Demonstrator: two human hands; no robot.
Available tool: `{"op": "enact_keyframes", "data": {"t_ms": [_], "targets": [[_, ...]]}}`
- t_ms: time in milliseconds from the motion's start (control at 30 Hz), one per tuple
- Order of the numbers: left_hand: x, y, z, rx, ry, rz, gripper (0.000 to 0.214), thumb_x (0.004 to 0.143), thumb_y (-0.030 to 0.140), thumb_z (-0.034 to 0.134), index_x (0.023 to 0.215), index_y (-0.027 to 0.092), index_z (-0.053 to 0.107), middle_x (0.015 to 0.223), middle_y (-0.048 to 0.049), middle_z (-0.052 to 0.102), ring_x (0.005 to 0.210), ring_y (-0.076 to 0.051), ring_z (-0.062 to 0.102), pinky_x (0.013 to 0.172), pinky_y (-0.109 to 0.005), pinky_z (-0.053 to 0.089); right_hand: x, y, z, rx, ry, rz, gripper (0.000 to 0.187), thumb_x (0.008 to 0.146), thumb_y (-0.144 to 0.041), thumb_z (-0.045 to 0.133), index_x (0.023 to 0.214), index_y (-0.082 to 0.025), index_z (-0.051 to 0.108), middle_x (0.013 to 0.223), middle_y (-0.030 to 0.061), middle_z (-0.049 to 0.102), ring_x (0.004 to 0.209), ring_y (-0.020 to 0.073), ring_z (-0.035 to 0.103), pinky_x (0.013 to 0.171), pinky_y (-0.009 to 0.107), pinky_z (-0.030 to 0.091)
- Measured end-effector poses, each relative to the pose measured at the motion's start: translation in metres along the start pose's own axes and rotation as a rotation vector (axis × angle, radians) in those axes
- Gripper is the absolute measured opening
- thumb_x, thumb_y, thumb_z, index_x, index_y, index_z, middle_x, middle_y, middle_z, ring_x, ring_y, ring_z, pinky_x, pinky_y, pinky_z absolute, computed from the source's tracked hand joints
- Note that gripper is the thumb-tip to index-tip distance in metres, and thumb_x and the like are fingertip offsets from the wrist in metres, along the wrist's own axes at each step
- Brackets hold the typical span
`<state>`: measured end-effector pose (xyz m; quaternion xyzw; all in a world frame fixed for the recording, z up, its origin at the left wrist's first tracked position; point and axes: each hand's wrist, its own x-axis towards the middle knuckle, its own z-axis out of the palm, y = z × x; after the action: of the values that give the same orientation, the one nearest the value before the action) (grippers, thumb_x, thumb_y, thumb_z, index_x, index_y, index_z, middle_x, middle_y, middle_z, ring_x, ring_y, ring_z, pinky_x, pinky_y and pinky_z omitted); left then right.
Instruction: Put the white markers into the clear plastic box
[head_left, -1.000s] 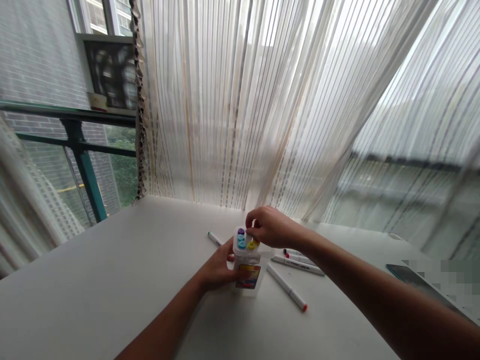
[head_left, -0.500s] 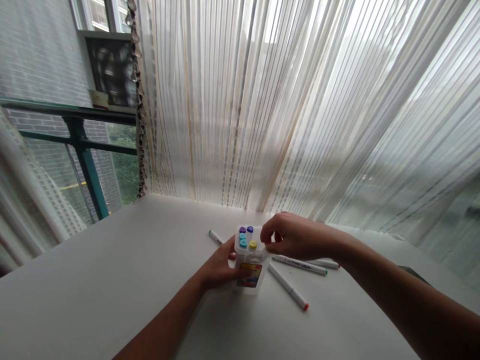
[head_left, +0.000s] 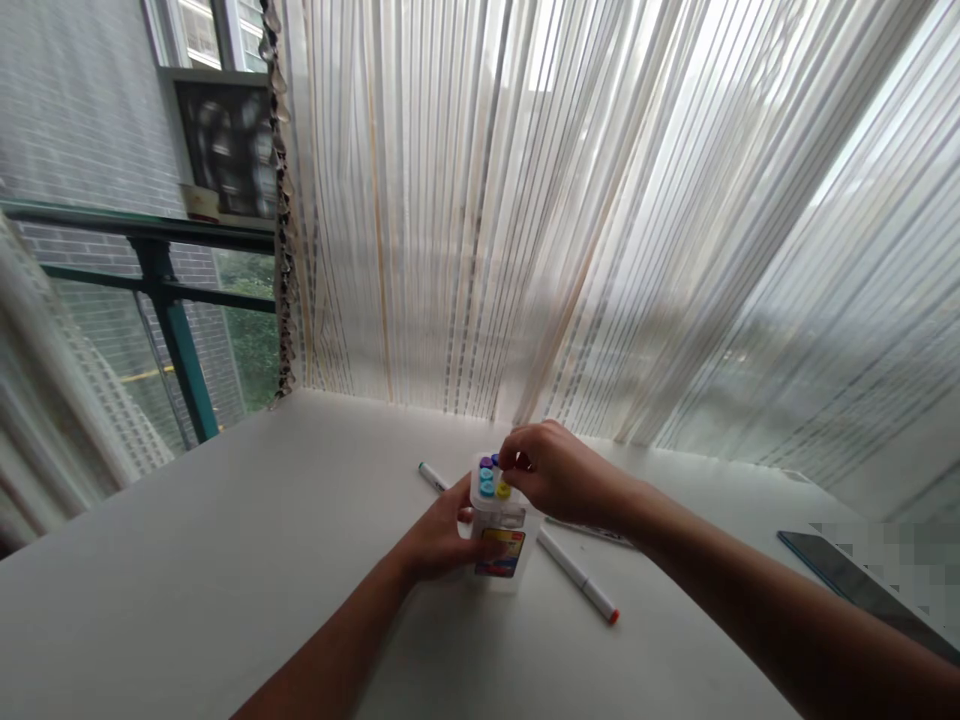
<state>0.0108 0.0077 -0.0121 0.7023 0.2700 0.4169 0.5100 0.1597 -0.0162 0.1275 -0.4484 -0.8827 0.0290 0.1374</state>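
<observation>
A clear plastic marker case [head_left: 529, 540] with a coloured label stands upright on the white table. My left hand [head_left: 442, 535] is closed around its left side, thumb across the front. Marker caps in purple, light blue and yellow [head_left: 503, 491] show at its top, with a bit of dark blue behind. My right hand [head_left: 544, 465] is over the right part of the top, fingers pinched together beside the yellow cap. Whatever those fingertips hold is hidden. A white marker with an orange-red end [head_left: 581, 578] lies right of the case.
Behind the case lies a green-ended marker [head_left: 431, 476]. Another white marker [head_left: 589, 532] lies partly under my right forearm. A dark flat device [head_left: 847, 575] rests at the table's right. Sheer striped curtains [head_left: 480, 220] hang along the far edge.
My right hand has shifted left, from the case's right edge to over its top near the yellow cap. My left hand keeps its hold. More of the dark device shows at right.
</observation>
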Motion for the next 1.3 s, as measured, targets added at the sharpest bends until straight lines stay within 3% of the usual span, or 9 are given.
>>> {"op": "enact_keyframes", "data": {"t_ms": [300,1033,1200,1300], "targets": [[0.000,0.001,0.001,0.002,0.013,-0.005,0.055,0.060,0.026,0.074,0.109,0.016,0.050,0.098,-0.0067,0.062,0.088,-0.022,0.058,0.078,-0.032,0.044,0.000,0.003,0.001,0.176,-0.017,0.062,0.018,0.072,-0.016,0.052,0.078,-0.014,0.069,0.071,0.0043,0.065,0.060,0.0100,0.055,0.057,0.021,0.039],[0.000,-0.007,0.000,0.007,0.017,-0.037,0.056,0.060,0.028,0.076,0.109,0.016,0.050,0.099,-0.0073,0.063,0.089,-0.024,0.058,0.080,-0.035,0.043,-0.013,0.009,-0.009,0.217,0.021,0.012,0.021,0.079,-0.024,0.048,0.077,-0.014,0.066,0.073,0.0052,0.065,0.062,0.0103,0.054,0.058,0.022,0.039],[-0.001,-0.002,0.000,0.023,0.011,-0.057,0.057,0.060,0.027,0.075,0.110,0.017,0.050,0.103,-0.0079,0.062,0.093,-0.025,0.057,0.084,-0.039,0.043,-0.026,0.033,-0.018,0.213,0.116,0.118,0.023,0.079,-0.028,0.047,0.076,-0.013,0.065,0.070,0.0048,0.064,0.062,0.0116,0.055,0.060,0.022,0.040],[-0.001,-0.002,0.000,0.026,0.006,-0.056,0.060,0.059,0.029,0.075,0.112,0.018,0.049,0.107,-0.0085,0.061,0.097,-0.026,0.056,0.086,-0.040,0.042,-0.039,0.064,-0.008,0.080,0.074,0.227,0.025,0.079,-0.027,0.044,0.073,-0.013,0.064,0.068,0.0054,0.063,0.062,0.0132,0.055,0.059,0.023,0.039]]}}
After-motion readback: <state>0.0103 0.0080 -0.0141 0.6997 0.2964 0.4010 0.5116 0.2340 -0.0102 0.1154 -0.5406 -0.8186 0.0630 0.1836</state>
